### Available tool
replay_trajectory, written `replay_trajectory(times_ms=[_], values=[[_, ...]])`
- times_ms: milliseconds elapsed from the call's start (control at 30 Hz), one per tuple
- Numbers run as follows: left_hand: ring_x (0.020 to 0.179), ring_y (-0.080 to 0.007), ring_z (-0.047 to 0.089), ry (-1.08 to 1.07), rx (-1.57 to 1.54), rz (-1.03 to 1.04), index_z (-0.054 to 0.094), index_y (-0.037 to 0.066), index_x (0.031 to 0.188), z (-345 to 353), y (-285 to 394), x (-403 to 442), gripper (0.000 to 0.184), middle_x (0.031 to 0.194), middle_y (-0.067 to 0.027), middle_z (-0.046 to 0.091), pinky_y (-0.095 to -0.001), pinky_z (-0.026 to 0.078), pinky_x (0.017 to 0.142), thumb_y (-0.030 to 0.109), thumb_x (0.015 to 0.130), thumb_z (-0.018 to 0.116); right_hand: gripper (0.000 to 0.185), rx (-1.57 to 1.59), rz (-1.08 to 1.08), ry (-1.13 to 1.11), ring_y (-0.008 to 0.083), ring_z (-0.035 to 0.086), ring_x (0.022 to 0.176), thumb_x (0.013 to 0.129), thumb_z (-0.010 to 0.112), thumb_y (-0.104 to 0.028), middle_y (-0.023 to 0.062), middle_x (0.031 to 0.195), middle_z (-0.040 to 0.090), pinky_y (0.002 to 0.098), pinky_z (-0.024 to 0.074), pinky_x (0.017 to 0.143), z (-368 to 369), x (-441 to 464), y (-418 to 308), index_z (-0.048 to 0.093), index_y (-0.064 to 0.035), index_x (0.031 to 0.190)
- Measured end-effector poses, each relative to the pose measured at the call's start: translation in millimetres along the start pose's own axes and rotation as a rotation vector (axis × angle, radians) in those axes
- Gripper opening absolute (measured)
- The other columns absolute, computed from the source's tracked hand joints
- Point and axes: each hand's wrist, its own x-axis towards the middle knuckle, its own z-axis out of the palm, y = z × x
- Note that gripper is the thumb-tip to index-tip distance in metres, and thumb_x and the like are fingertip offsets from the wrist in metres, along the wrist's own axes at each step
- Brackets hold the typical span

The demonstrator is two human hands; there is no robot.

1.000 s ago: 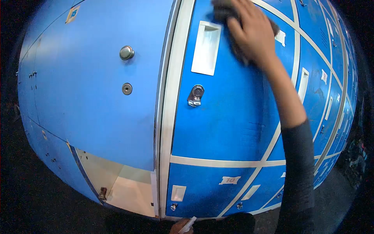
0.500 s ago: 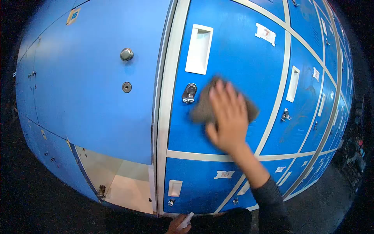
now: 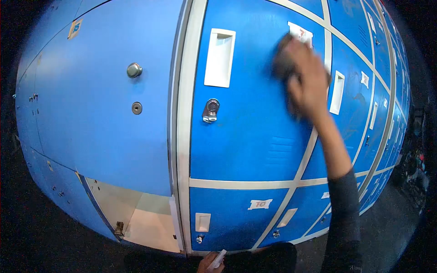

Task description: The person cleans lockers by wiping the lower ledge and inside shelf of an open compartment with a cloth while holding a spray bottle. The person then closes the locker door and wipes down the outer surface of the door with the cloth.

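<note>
My right hand (image 3: 310,84) presses a dark brownish-grey cloth (image 3: 283,59) against the blue locker door (image 3: 255,113) marked 7. Motion smears both the hand and the cloth, which sit just below the paper number label (image 3: 300,32). To their left on the same door are a white recessed handle (image 3: 220,59) and a metal lock (image 3: 210,110). Low at the bottom edge, my left hand (image 3: 208,263) is closed around a slim white plastic piece (image 3: 219,258). The rest of that piece is hidden, so its kind is unclear.
Lighter blue lockers stand on the left, with a round knob (image 3: 134,70) and a keyhole. Below them is an open compartment (image 3: 150,227). Door 10 (image 3: 227,227) lies underneath, and more locker doors (image 3: 357,104) curve away to the right.
My right hand and the cloth have moved up and to the right across the door, from beside the lock to the number label. My left hand stays low with the white piece.
</note>
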Motion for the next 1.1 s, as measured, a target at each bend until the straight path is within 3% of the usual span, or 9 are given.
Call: replay_trajectory(times_ms=[100, 200, 300, 400, 633, 767, 967, 1067, 1100], values=[[0.083, -0.0367, 0.057, 0.196, 0.735, 0.719, 0.048, 0.005, 0.129, 23.8, 100.6, -27.6, 0.050, 0.095, -0.0184, 0.057, -0.0442, 0.046, 0.070, 0.012, 0.080, 0.057, 0.051, -0.247, 0.082, 0.241, 0.0343, 0.034, 0.132, 0.086, 0.049, -0.029, 0.0128, 0.141, 0.041, 0.0453, 0.0251, 0.108, 12.5, 44.2, 83.4, 0.045, -0.0096, 0.133], [0.091, -0.0421, 0.055, 0.241, 0.777, 0.481, 0.047, 0.006, 0.131, 30.1, 105.2, -34.4, 0.054, 0.103, -0.0210, 0.056, -0.0451, 0.045, 0.079, 0.007, 0.078, 0.056, 0.051, -0.251, 0.165, 0.246, 0.0336, 0.032, 0.133, 0.091, 0.045, -0.033, 0.0134, 0.142, 0.040, 0.0420, 0.0236, 0.109, 13.4, 49.1, 96.6, 0.043, -0.0067, 0.134], [0.093, -0.0383, 0.058, 0.232, 0.799, 0.658, 0.045, 0.008, 0.133, 34.9, 117.3, -33.7, 0.051, 0.108, -0.0180, 0.057, -0.0443, 0.047, 0.081, 0.004, 0.082, 0.054, 0.053, -0.189, 0.226, 0.231, 0.0321, 0.035, 0.132, 0.087, 0.049, -0.034, 0.0118, 0.142, 0.040, 0.0460, 0.0244, 0.109, 12.2, 28.5, 67.3, 0.043, -0.0109, 0.135], [0.093, -0.0217, 0.060, 0.125, 0.456, 0.237, 0.043, 0.003, 0.131, 27.1, 107.1, -31.7, 0.065, 0.109, -0.0145, 0.060, -0.0347, 0.048, 0.081, 0.013, 0.073, 0.069, 0.058, -0.142, 0.286, 0.150, 0.0302, 0.032, 0.134, 0.083, 0.050, -0.033, 0.0106, 0.144, 0.037, 0.0474, 0.0223, 0.109, -2.6, -13.7, 13.9, 0.041, -0.0130, 0.137], [0.099, -0.0211, 0.058, 0.111, 0.451, 0.397, 0.038, 0.006, 0.138, 36.5, 162.6, -29.6, 0.068, 0.110, -0.0125, 0.057, -0.0339, 0.045, 0.087, 0.004, 0.075, 0.062, 0.070, 0.116, 0.308, -0.335, 0.0312, 0.029, 0.137, 0.071, 0.054, -0.033, 0.0121, 0.147, 0.035, 0.0503, 0.0174, 0.111, -45.4, -161.4, -126.4, 0.042, -0.0135, 0.138], [0.104, -0.0206, 0.059, 0.124, 0.393, 0.406, 0.037, 0.005, 0.137, 43.1, 211.5, -20.0, 0.068, 0.114, -0.0138, 0.058, -0.0314, 0.046, 0.087, -0.002, 0.074, 0.060, 0.070, 0.154, 0.009, -0.507, 0.0282, 0.037, 0.133, 0.070, 0.062, -0.039, 0.0074, 0.143, 0.041, 0.0498, 0.0236, 0.107, -70.2, -250.0, -175.1, 0.047, -0.0147, 0.134], [0.106, -0.0190, 0.059, 0.153, 0.473, 0.257, 0.039, 0.001, 0.132, 52.6, 241.9, -9.0, 0.062, 0.115, -0.0136, 0.059, -0.0301, 0.046, 0.085, 0.000, 0.075, 0.062, 0.047, 0.721, 0.570, -0.345, 0.0276, 0.041, 0.129, 0.071, 0.062, -0.034, 0.0055, 0.141, 0.044, 0.0509, 0.0255, 0.105, -89.8, -295.5, -192.0, 0.056, -0.0130, 0.113], [0.105, -0.0182, 0.058, 0.148, 0.507, 0.298, 0.040, 0.001, 0.132, 51.1, 237.6, -0.1, 0.062, 0.115, -0.0122, 0.059, -0.0293, 0.046, 0.085, 0.001, 0.075, 0.064, 0.044, 0.915, 0.537, -0.196, 0.0271, 0.041, 0.129, 0.071, 0.063, -0.032, 0.0069, 0.140, 0.045, 0.0513, 0.0252, 0.105, -87.3, -301.4, -188.4, 0.056, -0.0127, 0.110], [0.105, -0.0179, 0.058, 0.152, 0.477, 0.304, 0.040, 0.001, 0.132, 52.6, 237.8, 0.8, 0.062, 0.115, -0.0117, 0.059, -0.0291, 0.046, 0.084, 0.001, 0.075, 0.065, 0.047, 0.816, 0.331, -0.222, 0.0266, 0.041, 0.130, 0.071, 0.064, -0.036, 0.0088, 0.139, 0.046, 0.0518, 0.0233, 0.107, -81.4, -306.7, -185.2, 0.055, -0.0124, 0.111]])
